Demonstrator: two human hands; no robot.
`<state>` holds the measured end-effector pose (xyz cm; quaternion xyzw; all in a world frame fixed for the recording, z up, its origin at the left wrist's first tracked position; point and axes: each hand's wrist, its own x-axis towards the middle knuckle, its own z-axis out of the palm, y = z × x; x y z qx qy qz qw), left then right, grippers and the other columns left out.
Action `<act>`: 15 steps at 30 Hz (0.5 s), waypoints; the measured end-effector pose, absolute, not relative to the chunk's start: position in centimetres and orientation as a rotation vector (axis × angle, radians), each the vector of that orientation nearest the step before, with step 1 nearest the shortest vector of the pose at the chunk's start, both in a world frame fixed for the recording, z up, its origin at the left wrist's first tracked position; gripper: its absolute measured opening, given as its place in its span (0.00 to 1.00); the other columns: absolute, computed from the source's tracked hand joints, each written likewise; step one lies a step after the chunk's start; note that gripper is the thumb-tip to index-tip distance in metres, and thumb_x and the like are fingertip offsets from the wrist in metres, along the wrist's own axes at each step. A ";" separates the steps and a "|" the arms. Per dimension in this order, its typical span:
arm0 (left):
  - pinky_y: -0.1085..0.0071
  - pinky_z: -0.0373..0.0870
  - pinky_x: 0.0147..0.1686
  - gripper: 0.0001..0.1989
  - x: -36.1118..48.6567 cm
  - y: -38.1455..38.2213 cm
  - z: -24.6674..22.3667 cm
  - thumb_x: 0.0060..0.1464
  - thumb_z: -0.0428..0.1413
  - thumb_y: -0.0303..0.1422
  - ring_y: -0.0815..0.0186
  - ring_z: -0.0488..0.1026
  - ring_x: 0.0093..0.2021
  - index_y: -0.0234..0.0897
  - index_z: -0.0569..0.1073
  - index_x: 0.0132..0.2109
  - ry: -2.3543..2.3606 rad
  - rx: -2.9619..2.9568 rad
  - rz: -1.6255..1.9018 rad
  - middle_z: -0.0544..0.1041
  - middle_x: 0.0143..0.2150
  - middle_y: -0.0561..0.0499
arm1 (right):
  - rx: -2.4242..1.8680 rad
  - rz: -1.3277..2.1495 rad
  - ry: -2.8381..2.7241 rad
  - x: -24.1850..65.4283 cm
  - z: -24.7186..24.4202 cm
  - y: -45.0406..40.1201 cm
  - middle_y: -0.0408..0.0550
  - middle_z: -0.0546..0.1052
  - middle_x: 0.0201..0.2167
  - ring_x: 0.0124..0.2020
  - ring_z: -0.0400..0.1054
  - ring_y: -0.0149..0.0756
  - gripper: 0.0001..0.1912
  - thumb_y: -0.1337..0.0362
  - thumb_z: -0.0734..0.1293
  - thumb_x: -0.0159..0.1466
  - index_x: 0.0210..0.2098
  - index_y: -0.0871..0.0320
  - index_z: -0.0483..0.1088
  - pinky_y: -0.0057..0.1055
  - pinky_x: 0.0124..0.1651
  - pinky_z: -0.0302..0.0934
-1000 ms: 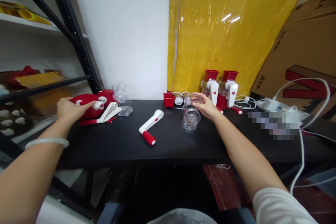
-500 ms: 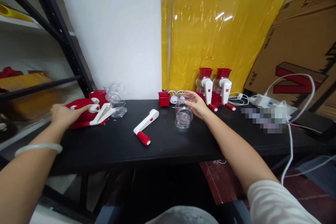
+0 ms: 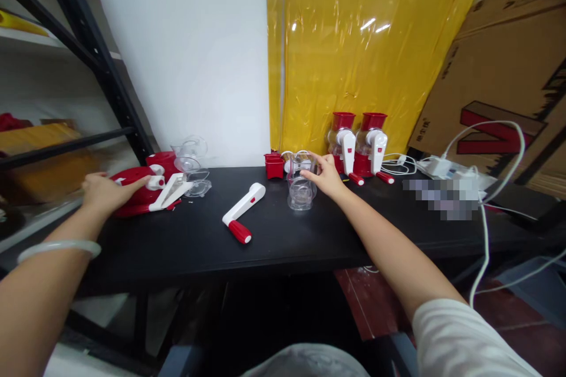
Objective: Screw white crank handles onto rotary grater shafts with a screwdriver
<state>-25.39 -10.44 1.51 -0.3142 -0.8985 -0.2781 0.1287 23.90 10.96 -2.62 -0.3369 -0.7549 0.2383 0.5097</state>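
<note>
The person's right hand (image 3: pixel 326 174) grips the rim of a clear round plastic cup (image 3: pixel 301 187) standing upright on the black tabletop (image 3: pixel 283 235); the fingers (image 3: pixel 311 172) curl over the cup's top edge, thumb on the near side, so the cup sits just below and left of the fingertips; behind that hand stand two red-and-white crank grinders (image 3: pixel 360 141), close by but apart from it. The left hand (image 3: pixel 104 191) lies on a red round plastic base (image 3: pixel 135 197) at the table's left end, fingers pressed together and extended flat along its top; a white plastic arm (image 3: pixel 170 191) lies just past those fingertips; a loose white crank handle with a red grip (image 3: pixel 242 212) lies between the two hands, touched by neither.
</note>
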 end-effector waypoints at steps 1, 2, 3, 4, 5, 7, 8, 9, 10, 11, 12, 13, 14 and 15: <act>0.45 0.60 0.59 0.56 -24.3 -10.5 1.9 0.44 0.54 0.64 0.39 0.53 0.66 0.19 0.52 0.63 -2.657 -0.855 -0.790 0.56 0.66 0.25 | -0.822 0.581 -1.816 23.7 -2.8 11.0 0.46 0.59 0.39 0.35 0.63 0.33 0.39 0.49 0.76 0.49 0.58 0.57 0.69 0.45 0.52 0.66; 0.43 0.56 0.61 0.57 -23.0 -10.4 2.4 0.44 0.54 0.65 0.39 0.51 0.67 0.21 0.49 0.65 -2.603 -0.804 -0.822 0.54 0.67 0.26 | -0.822 0.605 -1.808 23.5 -3.0 11.2 0.45 0.60 0.38 0.32 0.62 0.32 0.38 0.49 0.75 0.50 0.57 0.56 0.69 0.43 0.48 0.68; 0.38 0.50 0.62 0.57 -21.5 -10.3 3.0 0.46 0.52 0.65 0.38 0.50 0.68 0.23 0.47 0.66 -2.517 -0.769 -0.861 0.51 0.69 0.26 | -0.815 0.636 -1.794 23.2 -3.2 11.3 0.44 0.61 0.37 0.31 0.61 0.30 0.37 0.50 0.75 0.51 0.57 0.56 0.68 0.41 0.45 0.68; 0.35 0.46 0.62 0.54 -19.9 -10.2 3.7 0.48 0.51 0.64 0.37 0.50 0.68 0.24 0.47 0.66 -2.417 -0.765 -0.883 0.50 0.69 0.26 | -0.802 0.665 -1.776 22.8 -3.4 11.5 0.44 0.62 0.36 0.30 0.61 0.30 0.36 0.50 0.74 0.52 0.57 0.55 0.68 0.39 0.43 0.68; 0.35 0.44 0.63 0.51 -18.1 -10.0 4.4 0.52 0.51 0.61 0.36 0.50 0.68 0.24 0.49 0.66 -2.315 -0.839 -0.888 0.51 0.68 0.26 | -0.790 0.691 -1.753 22.5 -3.6 11.7 0.44 0.63 0.36 0.30 0.61 0.30 0.35 0.50 0.74 0.53 0.57 0.55 0.67 0.37 0.42 0.68; 0.42 0.48 0.64 0.43 -14.2 -9.5 5.6 0.56 0.50 0.56 0.39 0.52 0.67 0.23 0.54 0.64 -2.153 -1.109 -0.836 0.57 0.66 0.27 | -0.780 0.738 -1.709 21.8 -4.0 12.0 0.42 0.64 0.35 0.29 0.61 0.29 0.35 0.50 0.73 0.53 0.57 0.55 0.66 0.33 0.39 0.67; 0.46 0.53 0.63 0.40 -12.2 -9.2 6.0 0.58 0.50 0.54 0.41 0.55 0.66 0.23 0.58 0.63 -2.119 -1.281 -0.791 0.61 0.63 0.29 | -0.783 0.760 -1.684 21.5 -4.1 12.1 0.41 0.64 0.34 0.28 0.60 0.28 0.34 0.50 0.73 0.54 0.56 0.55 0.66 0.32 0.38 0.66; 0.51 0.57 0.62 0.38 -10.2 -8.9 6.2 0.59 0.48 0.54 0.44 0.59 0.64 0.24 0.61 0.62 -2.117 -1.489 -0.737 0.64 0.60 0.31 | -0.784 0.786 -1.658 21.3 -4.2 12.2 0.41 0.64 0.34 0.27 0.59 0.27 0.33 0.50 0.73 0.53 0.55 0.55 0.66 0.30 0.37 0.65; 0.54 0.60 0.60 0.38 -8.3 -8.6 6.2 0.58 0.47 0.55 0.46 0.64 0.61 0.28 0.62 0.62 -2.144 -1.661 -0.693 0.65 0.59 0.33 | -0.780 0.817 -1.629 21.1 -4.3 12.2 0.40 0.64 0.34 0.26 0.58 0.25 0.33 0.50 0.73 0.53 0.54 0.56 0.66 0.29 0.35 0.64; 0.55 0.63 0.57 0.40 -6.6 -8.3 6.1 0.56 0.47 0.58 0.47 0.68 0.57 0.30 0.63 0.63 -2.192 -1.764 -0.634 0.65 0.59 0.33 | -0.769 0.853 -1.598 21.0 -4.4 12.1 0.39 0.64 0.33 0.25 0.57 0.25 0.32 0.50 0.73 0.52 0.53 0.56 0.66 0.28 0.34 0.62; 0.55 0.65 0.55 0.42 -5.1 -7.9 5.8 0.54 0.48 0.60 0.47 0.70 0.55 0.31 0.63 0.63 -2.231 -1.869 -0.536 0.65 0.60 0.32 | -0.752 0.893 -1.568 20.9 -4.5 12.0 0.39 0.64 0.33 0.24 0.56 0.24 0.32 0.50 0.73 0.52 0.52 0.57 0.66 0.27 0.32 0.61; 0.56 0.66 0.53 0.43 -3.9 -7.4 5.4 0.52 0.49 0.61 0.47 0.72 0.53 0.31 0.65 0.62 -2.241 -1.977 -0.427 0.66 0.60 0.32 | -0.735 0.932 -1.539 20.8 -4.5 11.9 0.38 0.63 0.33 0.24 0.55 0.24 0.32 0.50 0.73 0.51 0.51 0.57 0.65 0.27 0.31 0.59; 0.57 0.67 0.50 0.42 -2.9 -6.8 5.0 0.50 0.50 0.62 0.47 0.73 0.52 0.32 0.68 0.59 -2.252 -2.065 -0.318 0.68 0.58 0.33 | -0.720 0.968 -1.512 20.7 -4.6 11.8 0.38 0.63 0.32 0.24 0.55 0.24 0.32 0.50 0.73 0.51 0.50 0.57 0.65 0.26 0.30 0.58; 0.58 0.68 0.48 0.40 -2.2 -6.1 4.6 0.48 0.52 0.62 0.45 0.74 0.51 0.32 0.71 0.55 -2.263 -2.119 -0.218 0.71 0.55 0.33 | -0.709 0.996 -1.489 20.6 -4.7 11.7 0.37 0.63 0.31 0.24 0.56 0.24 0.31 0.49 0.73 0.51 0.49 0.56 0.64 0.26 0.30 0.58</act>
